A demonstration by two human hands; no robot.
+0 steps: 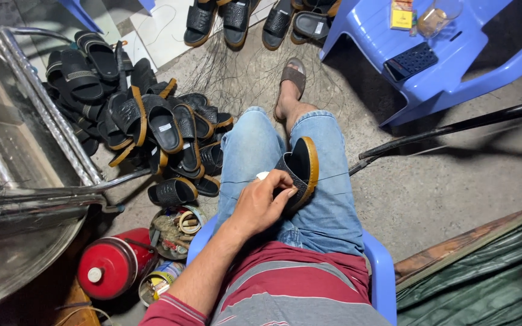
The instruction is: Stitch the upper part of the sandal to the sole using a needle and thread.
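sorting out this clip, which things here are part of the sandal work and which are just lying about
In use:
left hand
black sandal on the lap
thin thread stretched across the knee
pile of sandals on the floor

Lying about:
red canister
tins of odds and ends
blue plastic table with a glass and yellow packet

- A heap of black sandals with tan soles [146, 127] lies on the concrete floor [442, 187] at the left.
- More black sandals [237, 18] stand in a row at the top.
- A red cylinder with a white cap [113, 265] lies at the lower left, just beside a round tin of small items [176, 229].
- A blue plastic stool [436, 60] bears a yellow packet [401, 15], a clear glass [439, 17] and a dark textured pad [411, 61].
- A metal frame [43, 108] runs along the left.
- A long dark rod [454, 128] lies at the right.
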